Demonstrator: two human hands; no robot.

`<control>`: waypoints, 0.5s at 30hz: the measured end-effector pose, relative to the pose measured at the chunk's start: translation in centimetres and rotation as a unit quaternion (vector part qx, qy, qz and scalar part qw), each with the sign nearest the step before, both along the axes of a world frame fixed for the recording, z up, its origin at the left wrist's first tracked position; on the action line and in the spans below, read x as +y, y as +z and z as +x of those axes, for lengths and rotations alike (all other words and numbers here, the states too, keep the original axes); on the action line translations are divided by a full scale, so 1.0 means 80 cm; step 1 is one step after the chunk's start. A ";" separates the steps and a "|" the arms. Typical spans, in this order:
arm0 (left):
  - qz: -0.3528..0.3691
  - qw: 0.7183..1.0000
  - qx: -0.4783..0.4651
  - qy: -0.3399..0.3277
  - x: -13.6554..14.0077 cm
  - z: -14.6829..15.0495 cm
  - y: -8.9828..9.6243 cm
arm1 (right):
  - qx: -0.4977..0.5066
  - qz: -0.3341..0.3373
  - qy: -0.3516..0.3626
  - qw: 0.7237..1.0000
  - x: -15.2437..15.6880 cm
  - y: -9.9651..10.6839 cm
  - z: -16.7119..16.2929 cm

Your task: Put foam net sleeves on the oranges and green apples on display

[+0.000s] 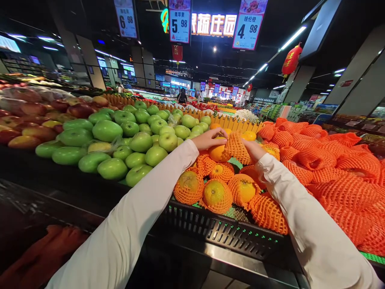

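My left hand (208, 140) is closed over an orange (219, 153), its fingers lying along the top of the fruit. An orange foam net sleeve (237, 147) covers or adjoins the right side of that orange. At the sleeve's right end is my right hand (254, 150), its fingers partly hidden behind the sleeve, which it appears to grip. Below both hands, several netted oranges (217, 193) rest in a black slotted crate (222, 233) with a green liner.
Green apples (136, 144) are heaped to the left, with red apples (33, 116) beyond them. Fruit in red-orange foam nets (337, 168) fills the right side. A low picket-style divider (234, 123) stands behind. Price signs (179, 21) hang overhead. A person (182, 96) is far back.
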State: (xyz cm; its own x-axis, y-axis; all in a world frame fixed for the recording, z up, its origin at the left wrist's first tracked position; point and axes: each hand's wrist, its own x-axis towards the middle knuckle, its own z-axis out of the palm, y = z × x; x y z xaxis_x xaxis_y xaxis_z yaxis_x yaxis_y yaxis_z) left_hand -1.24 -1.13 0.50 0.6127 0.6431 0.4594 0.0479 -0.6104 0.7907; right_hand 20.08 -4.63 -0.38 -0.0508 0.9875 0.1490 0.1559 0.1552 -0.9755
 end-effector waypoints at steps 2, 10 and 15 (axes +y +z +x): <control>-0.025 0.999 -0.024 -0.026 0.001 0.003 -0.002 | 0.034 -0.004 0.032 0.999 -0.003 0.002 -0.002; -0.244 0.960 -0.102 -0.096 -0.011 0.012 -0.004 | 0.101 0.147 -0.006 0.984 -0.002 0.001 -0.006; -0.198 0.971 -0.079 -0.107 -0.020 0.010 0.002 | 0.146 0.102 0.089 0.980 -0.008 0.002 -0.007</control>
State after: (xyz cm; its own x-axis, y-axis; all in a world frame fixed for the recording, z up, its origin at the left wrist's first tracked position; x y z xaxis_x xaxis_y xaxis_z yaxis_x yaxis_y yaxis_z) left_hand -0.40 -2.70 0.66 0.6934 0.6547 0.3009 -0.1878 -0.2390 0.9527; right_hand 19.53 -5.23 -0.25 -0.1464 0.9150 0.3760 -0.1719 0.3507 -0.9206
